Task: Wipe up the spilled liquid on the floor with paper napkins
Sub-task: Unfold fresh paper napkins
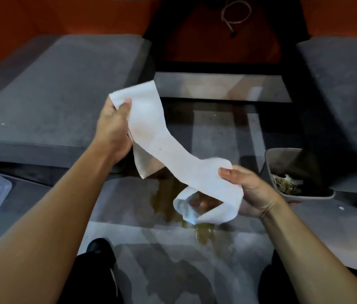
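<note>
Left hand fingers pinched together on the top end of a long paper napkin strip, thumb over the front face, other digits hidden behind the sheet. Right hand fingers clamped on the lower end, thumb on top, the rest curled under where the strip loops back into a loose roll. Strip hangs slack and twisted between the two hands, a folded flap dangling below the left hand. Faint tan marks on the upper part, can't tell whether wet. Spilled liquid, brownish puddle, sits on the floor directly under the looped end of the napkin, trailing away from the viewer beneath the strip; napkin is above the puddle, contact not clear. Grey bin with crumpled waste just right of the puddle; grey cushion left of it; dark shoe near-left of it. Step in hand looks like unrolling or folding the napkin before wiping. To do it well: fold the slack strip into a thick pad first, keep both pinches firm so it doesn't tear, press flat onto the puddle's centre, blot, then sweep edges inward. Thin paper likely soaks through fast.
</note>
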Motion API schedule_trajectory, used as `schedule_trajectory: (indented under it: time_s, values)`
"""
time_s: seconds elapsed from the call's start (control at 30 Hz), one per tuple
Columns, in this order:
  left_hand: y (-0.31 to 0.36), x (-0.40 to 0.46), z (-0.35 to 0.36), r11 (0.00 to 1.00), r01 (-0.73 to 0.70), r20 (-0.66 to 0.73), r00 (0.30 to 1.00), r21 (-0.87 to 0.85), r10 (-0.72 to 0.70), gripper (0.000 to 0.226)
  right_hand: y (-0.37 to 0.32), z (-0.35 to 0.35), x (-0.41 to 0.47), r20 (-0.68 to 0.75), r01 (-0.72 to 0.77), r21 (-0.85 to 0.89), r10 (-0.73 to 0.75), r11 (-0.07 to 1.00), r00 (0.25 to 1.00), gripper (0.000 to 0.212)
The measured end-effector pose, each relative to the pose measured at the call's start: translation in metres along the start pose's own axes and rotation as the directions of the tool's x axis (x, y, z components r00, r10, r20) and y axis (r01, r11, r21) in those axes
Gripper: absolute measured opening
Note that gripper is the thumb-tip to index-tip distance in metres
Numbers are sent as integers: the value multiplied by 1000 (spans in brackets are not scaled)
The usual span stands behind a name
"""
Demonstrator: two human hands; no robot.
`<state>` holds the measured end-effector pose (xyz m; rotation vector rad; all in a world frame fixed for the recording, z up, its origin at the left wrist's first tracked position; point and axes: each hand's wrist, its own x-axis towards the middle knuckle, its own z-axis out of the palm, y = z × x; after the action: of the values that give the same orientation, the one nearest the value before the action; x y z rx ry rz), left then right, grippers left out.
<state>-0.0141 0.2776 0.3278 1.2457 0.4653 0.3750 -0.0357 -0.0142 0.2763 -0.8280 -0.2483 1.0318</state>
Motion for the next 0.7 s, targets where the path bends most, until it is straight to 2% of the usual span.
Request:
schedule_trajectory:
  time_s: [0.07, 0.13, 0.23, 0.3, 0.4, 0.47, 0.6, 0.7]
  values:
    - [-26, -3, -6, 993, 61, -11, 998, 99, -60, 16, -21, 12, 1, 2, 92, -64, -92, 994, 996, 57]
    - [-49, -15, -10, 973, 165, 53, 983, 163, -176, 26, -38, 27, 5, 22, 180, -107, -178, 978, 984, 52]
    - [-65, -57, -1, 929, 369, 235, 900, 43, -368, 47, -61, 52, 16, 100, 301, -29, -297, 953, 950, 44]
    - [-68, -89, 7, 859, 510, 286, 831, -50, -477, 45, -75, 66, 25, 104, 356, -4, -354, 935, 930, 36]
    - [-71, -133, 13, 734, 662, 362, 729, -153, -581, 39, -89, 75, 35, -2, 392, -70, -393, 917, 920, 34]
    - [-72, -159, 15, 664, 716, 408, 684, -217, -605, 44, -90, 69, 43, -143, 370, -180, -396, 911, 907, 35]
    - [-69, -201, 25, 648, 694, 440, 711, -312, -549, 48, -66, 49, 52, -365, 249, -424, -416, 871, 833, 27]
    - [-64, -224, 29, 706, 604, 405, 788, -370, -463, 56, -32, 31, 45, -449, 117, -553, -413, 825, 792, 20]
